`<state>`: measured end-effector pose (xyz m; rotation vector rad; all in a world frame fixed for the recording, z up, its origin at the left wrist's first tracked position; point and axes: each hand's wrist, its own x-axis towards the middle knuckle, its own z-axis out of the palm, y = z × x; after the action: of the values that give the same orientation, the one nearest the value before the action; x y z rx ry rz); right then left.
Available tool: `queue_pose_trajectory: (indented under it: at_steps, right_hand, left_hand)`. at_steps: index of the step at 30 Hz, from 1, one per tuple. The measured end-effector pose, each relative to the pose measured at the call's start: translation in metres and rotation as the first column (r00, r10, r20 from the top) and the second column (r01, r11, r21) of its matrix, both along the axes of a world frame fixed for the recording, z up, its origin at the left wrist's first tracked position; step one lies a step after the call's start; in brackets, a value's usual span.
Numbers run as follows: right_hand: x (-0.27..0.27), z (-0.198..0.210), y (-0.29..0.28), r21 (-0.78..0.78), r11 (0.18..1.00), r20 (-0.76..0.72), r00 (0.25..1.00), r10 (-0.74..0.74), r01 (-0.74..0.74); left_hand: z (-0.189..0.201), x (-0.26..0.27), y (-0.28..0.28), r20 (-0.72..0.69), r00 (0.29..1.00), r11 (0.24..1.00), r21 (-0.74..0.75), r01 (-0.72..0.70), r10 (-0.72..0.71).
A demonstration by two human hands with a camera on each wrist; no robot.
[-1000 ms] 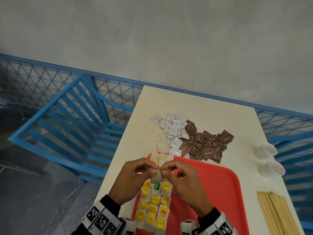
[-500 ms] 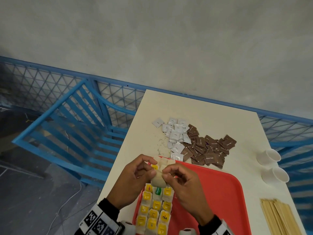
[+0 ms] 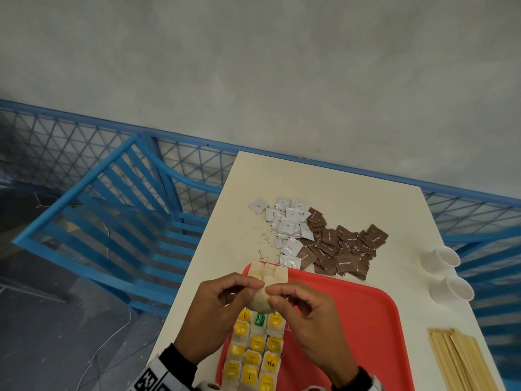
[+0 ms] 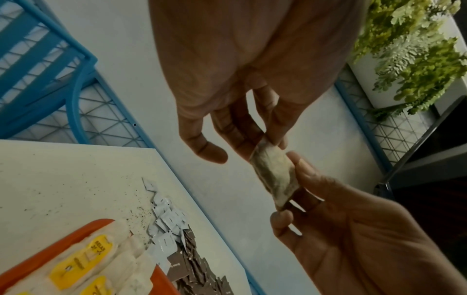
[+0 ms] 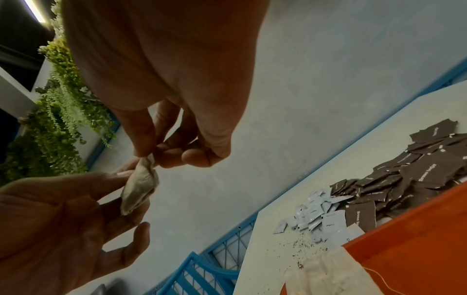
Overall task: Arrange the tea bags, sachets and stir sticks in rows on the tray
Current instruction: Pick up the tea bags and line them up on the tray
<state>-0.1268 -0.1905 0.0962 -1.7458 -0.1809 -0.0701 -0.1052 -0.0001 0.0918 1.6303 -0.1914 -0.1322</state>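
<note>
One red plastic tray point(image 3: 352, 320) lies on one cream-white table point(image 3: 324, 182). Three columns of paper tea bags with yellow tags point(image 3: 258, 351) fill its left side; their full count is hidden by two hands. Two white paper cups point(image 3: 446, 273) stand at the right. The white sachets point(image 3: 287, 227), brown sugar sachets point(image 3: 341, 249) and wooden stir sticks point(image 3: 462, 359) overlap too much to count.
</note>
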Motion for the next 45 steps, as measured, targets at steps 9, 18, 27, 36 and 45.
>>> queue_pose_trajectory:
  at_steps: [9,18,27,36,45]
  right_hand:
    - [0.000,-0.001,0.003,-0.061,0.998,0.055,0.998,-0.002,0.005]
    - [0.012,-0.016,0.004,-0.160,0.986,-0.047,0.998,-0.048,0.040]
    - [0.023,-0.026,0.016,0.123,0.992,-0.398,0.917,0.025,0.027]
    - [0.036,-0.073,0.003,-0.378,0.896,-0.485,0.874,0.024,-0.234]
    - [0.036,-0.121,0.016,-0.471,0.758,-0.594,0.797,0.105,-0.451]
  left_hand:
    - [0.004,-0.006,0.012,0.034,0.999,0.989,0.141,0.034,-0.039]
    - [-0.011,-0.005,0.005,0.140,0.985,0.945,0.296,-0.141,0.103]
    - [-0.037,0.000,-0.003,-0.368,0.921,0.959,-0.186,-0.212,0.132]
    - [-0.093,-0.014,0.025,-0.298,0.951,0.929,0.369,0.034,0.084]
    - [-0.116,-0.022,0.021,-0.221,0.906,0.435,0.819,0.373,-0.361]
